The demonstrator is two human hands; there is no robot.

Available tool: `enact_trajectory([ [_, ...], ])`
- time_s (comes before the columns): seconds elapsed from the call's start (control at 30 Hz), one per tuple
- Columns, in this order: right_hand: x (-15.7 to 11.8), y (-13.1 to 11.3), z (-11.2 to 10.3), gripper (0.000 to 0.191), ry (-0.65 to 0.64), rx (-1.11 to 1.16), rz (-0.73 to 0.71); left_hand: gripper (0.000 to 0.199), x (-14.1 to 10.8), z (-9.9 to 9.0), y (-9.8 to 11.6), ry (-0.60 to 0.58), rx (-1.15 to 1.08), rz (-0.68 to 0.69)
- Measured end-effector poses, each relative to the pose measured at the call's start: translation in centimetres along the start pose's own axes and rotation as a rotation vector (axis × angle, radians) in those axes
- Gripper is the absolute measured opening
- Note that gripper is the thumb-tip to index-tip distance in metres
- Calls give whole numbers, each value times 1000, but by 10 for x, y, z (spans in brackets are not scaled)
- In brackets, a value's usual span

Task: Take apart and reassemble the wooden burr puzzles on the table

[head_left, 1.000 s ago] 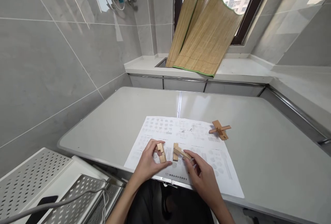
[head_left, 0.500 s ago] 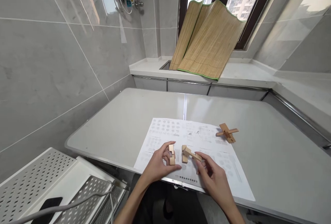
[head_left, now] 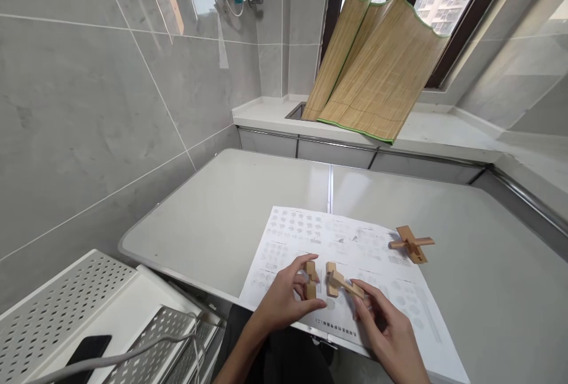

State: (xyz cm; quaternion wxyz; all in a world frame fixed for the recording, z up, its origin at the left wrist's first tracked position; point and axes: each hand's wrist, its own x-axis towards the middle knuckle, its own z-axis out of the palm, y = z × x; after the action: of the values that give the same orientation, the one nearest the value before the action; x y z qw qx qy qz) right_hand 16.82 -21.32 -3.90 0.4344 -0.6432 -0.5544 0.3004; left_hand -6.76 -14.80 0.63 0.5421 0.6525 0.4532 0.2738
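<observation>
Near the table's front edge, my left hand (head_left: 290, 292) grips a notched wooden block (head_left: 310, 289) upright between thumb and fingers. Just right of it, a second notched block (head_left: 331, 290) is over the printed sheet (head_left: 279, 230). A slim wooden bar (head_left: 348, 285) slants from that block's notch down to the right, its far end pinched by my right hand (head_left: 381, 313). The two notched blocks are apart. At the sheet's right edge sits a brown wooden piece of crossed parts (head_left: 412, 244).
The pale table (head_left: 213, 206) has a seam down its middle. Behind it, a bamboo mat (head_left: 381, 70) leans on the white counter by the window. A white perforated rack (head_left: 57, 289) with a dark phone (head_left: 86, 351) and cables stands at lower left.
The camera view has turned a little, shifting the hands, sheet and table in the picture. The block in my left hand has tilted slightly; both hands keep their holds.
</observation>
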Motion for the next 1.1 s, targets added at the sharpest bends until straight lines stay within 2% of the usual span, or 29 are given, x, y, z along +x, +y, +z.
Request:
enact_trajectory([
  [0.3, -9, -12, 6, 48, 36, 98, 48, 97, 0, -1, 0, -17, 36, -35],
  [0.57, -4, -26, 14, 41, -118, 182, -36, 79, -1, 1, 3, -21, 54, 22],
  [0.77, 0, -41, 26, 30, -205, 64, -230, 61, -3, 6, 7, -20, 75, 92],
  [1.1, 7, -57, 12, 30, -305, -123, -324, 70, -1, 2, 2, -51, 123, 110],
])
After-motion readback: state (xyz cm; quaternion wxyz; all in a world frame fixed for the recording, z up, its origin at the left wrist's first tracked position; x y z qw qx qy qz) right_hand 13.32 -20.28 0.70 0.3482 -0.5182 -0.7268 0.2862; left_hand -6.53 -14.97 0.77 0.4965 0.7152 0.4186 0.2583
